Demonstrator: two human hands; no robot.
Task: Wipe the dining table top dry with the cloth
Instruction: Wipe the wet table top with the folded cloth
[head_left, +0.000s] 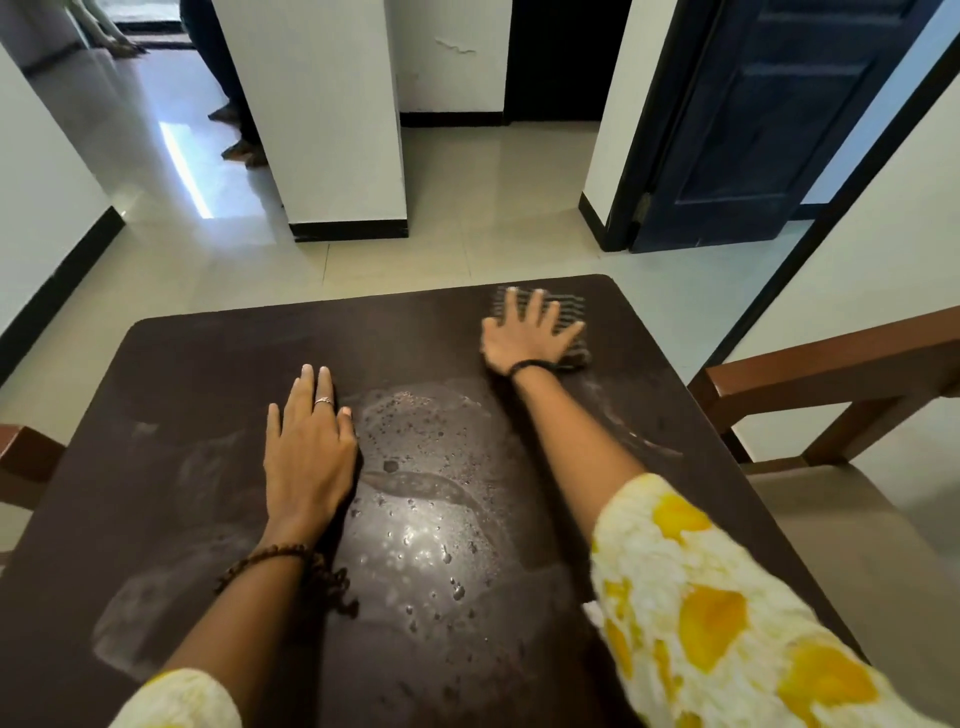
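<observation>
The dark brown dining table top (197, 374) fills the lower view. A shiny patch of water with droplets (431, 499) lies in its middle. My right hand (530, 332) presses flat, fingers spread, on a grey striped cloth (569, 306) near the table's far right corner. The cloth shows beyond my fingers and under my palm. My left hand (306, 447) rests flat on the table, fingers straight, just left of the wet patch. It holds nothing.
A brown wooden chair (831, 374) stands at the table's right side, another chair's corner (21, 457) at the left. Beyond the table lie pale floor tiles, a white pillar (332, 130) and a dark blue door (753, 114). A person's feet (239, 145) stand far left.
</observation>
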